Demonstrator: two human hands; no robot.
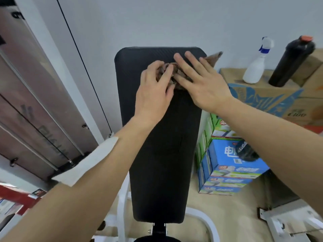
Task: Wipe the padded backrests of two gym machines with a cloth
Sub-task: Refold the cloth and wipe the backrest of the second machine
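Note:
A black padded backrest [157,154] rises upright in the middle of the view, on a white metal frame. A crumpled brown cloth [174,74] lies bunched against its upper part, with one corner sticking out past the pad's top right edge. My left hand [153,95] grips the bunched cloth with curled fingers. My right hand [201,79] lies flat over the cloth's right side, fingers straight and pressing it to the pad.
To the right, cardboard boxes [265,95] carry a white spray bottle [257,65] and a black bottle [290,63]. Blue and green cartons [230,168] stand on the floor beside the pad. A cable machine with rails [35,110] stands to the left.

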